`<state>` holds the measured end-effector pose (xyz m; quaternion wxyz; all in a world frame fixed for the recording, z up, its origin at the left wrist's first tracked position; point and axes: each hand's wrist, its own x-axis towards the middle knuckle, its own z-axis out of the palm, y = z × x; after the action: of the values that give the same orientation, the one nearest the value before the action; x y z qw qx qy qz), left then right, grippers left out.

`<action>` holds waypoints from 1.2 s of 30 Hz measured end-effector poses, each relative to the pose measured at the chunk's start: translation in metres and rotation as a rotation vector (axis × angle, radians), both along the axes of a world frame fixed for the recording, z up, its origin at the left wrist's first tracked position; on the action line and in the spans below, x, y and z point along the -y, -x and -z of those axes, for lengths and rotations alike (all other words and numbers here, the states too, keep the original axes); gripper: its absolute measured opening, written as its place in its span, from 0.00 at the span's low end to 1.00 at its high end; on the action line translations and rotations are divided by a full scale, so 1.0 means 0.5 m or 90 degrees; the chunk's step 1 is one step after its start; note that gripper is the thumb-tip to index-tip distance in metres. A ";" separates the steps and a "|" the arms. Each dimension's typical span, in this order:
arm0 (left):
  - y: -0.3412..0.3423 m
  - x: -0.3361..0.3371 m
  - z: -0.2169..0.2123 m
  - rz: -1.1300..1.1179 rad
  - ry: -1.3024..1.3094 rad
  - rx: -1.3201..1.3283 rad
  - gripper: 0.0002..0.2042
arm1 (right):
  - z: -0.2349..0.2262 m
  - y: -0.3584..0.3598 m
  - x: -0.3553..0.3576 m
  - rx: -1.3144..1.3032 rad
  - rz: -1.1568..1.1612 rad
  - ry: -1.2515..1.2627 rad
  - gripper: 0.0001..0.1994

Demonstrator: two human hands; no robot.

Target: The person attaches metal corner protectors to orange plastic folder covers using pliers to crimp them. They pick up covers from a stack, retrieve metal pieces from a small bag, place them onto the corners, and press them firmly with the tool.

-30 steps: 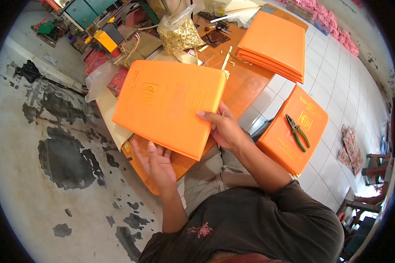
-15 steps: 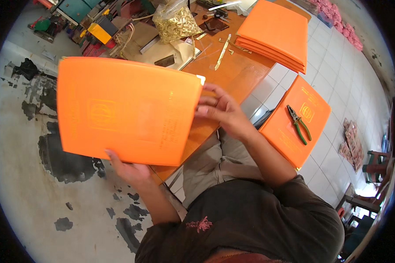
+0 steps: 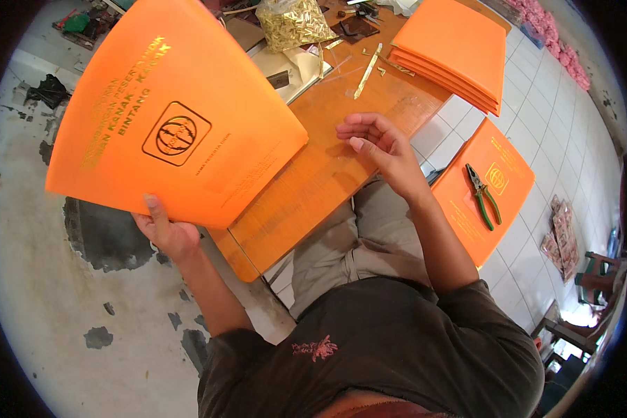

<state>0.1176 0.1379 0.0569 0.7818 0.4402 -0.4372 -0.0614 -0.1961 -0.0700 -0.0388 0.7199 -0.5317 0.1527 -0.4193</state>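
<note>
My left hand (image 3: 167,230) grips the lower edge of an orange folder (image 3: 251,118), thumb on its front cover. The folder is held up and tilted at the left, showing gold lettering and a dark-outlined square emblem. My right hand (image 3: 384,152) is apart from it, over the wooden table (image 3: 285,202), with loosely bent fingers and nothing in them. Right of that hand lies another orange folder (image 3: 512,205). Pliers with green handles (image 3: 482,196) rest on top of it.
A stack of orange folders (image 3: 453,49) sits at the table's far right. Farther left is a clear bag of small gold metal pieces (image 3: 296,26). A gold strip (image 3: 368,71) and small gold bits lie nearby. The wall (image 3: 42,279) at left has peeling paint.
My right hand has come off the folder's right-hand corner. My left hand has shifted left and down with the folder, which has turned counterclockwise and tilted; its printing shows more clearly.
</note>
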 end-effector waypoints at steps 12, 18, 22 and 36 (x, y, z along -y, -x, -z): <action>-0.015 -0.002 0.005 -0.005 0.009 0.004 0.18 | 0.002 -0.016 -0.005 -0.127 0.027 0.064 0.15; -0.005 -0.017 -0.037 -0.032 0.024 0.044 0.22 | -0.001 -0.041 -0.043 -0.357 0.219 0.445 0.16; 0.011 -0.017 -0.042 -0.055 0.039 0.055 0.25 | 0.001 -0.060 -0.054 -0.379 0.281 0.534 0.19; -0.045 -0.026 -0.031 -0.042 0.005 0.059 0.34 | -0.002 -0.065 -0.055 -0.427 0.247 0.510 0.21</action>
<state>0.1399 0.1507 0.0725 0.7642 0.4535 -0.4585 -0.0134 -0.1636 -0.0427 -0.0376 0.2831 -0.8300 0.2974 -0.3774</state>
